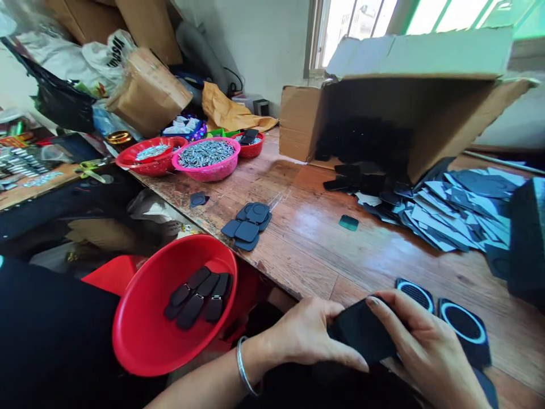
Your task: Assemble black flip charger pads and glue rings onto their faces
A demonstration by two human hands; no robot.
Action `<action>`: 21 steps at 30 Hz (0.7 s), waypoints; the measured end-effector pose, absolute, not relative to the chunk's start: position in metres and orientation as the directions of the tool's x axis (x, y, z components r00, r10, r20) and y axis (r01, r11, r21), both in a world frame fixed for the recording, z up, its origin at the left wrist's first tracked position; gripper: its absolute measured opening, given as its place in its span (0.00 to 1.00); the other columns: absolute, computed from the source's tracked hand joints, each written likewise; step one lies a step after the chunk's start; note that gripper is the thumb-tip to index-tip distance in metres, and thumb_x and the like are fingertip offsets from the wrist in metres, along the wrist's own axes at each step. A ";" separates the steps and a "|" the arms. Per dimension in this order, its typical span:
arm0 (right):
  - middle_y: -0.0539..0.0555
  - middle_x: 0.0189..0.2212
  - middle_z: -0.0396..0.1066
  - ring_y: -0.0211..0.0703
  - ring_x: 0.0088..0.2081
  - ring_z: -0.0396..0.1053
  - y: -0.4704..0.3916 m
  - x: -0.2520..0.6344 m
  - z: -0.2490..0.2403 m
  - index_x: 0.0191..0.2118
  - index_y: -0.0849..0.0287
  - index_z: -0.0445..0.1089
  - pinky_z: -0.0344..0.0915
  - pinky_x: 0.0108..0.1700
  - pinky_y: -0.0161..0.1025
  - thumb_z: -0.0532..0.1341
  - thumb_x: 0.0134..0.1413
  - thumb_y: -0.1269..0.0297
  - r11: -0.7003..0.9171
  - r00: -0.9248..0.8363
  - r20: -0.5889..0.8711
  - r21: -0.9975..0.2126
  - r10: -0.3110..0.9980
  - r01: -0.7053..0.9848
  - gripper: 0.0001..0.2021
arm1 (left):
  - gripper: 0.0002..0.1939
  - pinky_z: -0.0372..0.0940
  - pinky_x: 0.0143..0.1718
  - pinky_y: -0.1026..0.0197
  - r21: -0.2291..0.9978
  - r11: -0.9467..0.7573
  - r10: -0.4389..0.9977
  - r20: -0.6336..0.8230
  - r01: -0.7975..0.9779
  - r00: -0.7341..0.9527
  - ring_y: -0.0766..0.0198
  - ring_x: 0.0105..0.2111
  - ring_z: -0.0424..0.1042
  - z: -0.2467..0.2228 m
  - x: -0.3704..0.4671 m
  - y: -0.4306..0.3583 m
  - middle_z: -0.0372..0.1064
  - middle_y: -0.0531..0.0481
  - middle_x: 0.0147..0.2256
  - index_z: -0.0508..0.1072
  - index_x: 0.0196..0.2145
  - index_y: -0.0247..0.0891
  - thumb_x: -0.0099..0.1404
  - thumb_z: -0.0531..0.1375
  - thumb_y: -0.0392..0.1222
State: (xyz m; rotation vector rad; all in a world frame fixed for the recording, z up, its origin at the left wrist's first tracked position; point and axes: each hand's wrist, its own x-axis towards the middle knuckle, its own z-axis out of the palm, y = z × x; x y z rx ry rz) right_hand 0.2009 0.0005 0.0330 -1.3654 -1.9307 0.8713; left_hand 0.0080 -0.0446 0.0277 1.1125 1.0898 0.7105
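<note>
Between my two hands, at the table's front edge, is a flat black rectangular panel with rounded corners. My left hand, with a silver bangle on its wrist, grips the panel's left side, thumb along the near edge. My right hand closes over its right side, thumb on the upper face. Just beyond the right hand lie two black pads with white rings. A red basin at lower left holds several black hinged pieces.
Black pads lie mid-table, with a small dark piece to their right. A cardboard box opens toward me, dark pieces spilling out beside a pile of sheets. A pink basin of small metal parts stands at the back left.
</note>
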 end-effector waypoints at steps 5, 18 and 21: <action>0.48 0.16 0.61 0.36 0.18 0.57 0.002 0.188 0.026 0.21 0.56 0.66 0.56 0.17 0.31 0.59 0.55 0.42 0.112 -0.132 0.059 -0.888 0.990 0.447 0.23 | 0.22 0.61 0.27 0.65 0.894 0.438 0.851 -0.378 -0.093 0.363 0.64 0.25 0.69 0.019 0.013 -0.051 0.72 0.51 0.28 0.75 0.34 0.35 0.55 0.66 0.58; 0.50 0.23 0.69 0.39 0.21 0.66 -0.003 0.152 -0.007 0.43 0.59 0.71 0.65 0.21 0.34 0.63 0.52 0.41 -0.098 -0.137 -0.129 -0.972 0.982 0.212 0.25 | 0.19 0.61 0.45 0.58 0.659 0.263 0.904 0.085 0.704 -0.418 0.57 0.40 0.68 0.034 -0.112 0.030 0.72 0.46 0.34 0.73 0.27 0.36 0.68 0.56 0.52; 0.54 0.26 0.73 0.44 0.26 0.71 -0.002 0.131 -0.008 0.40 0.59 0.73 0.70 0.27 0.38 0.63 0.53 0.45 0.023 -0.227 -0.041 -0.962 0.973 0.271 0.21 | 0.15 0.54 0.57 0.50 0.580 0.352 0.871 0.084 0.734 -0.484 0.50 0.52 0.64 0.042 -0.157 0.051 0.74 0.41 0.41 0.75 0.30 0.36 0.67 0.58 0.50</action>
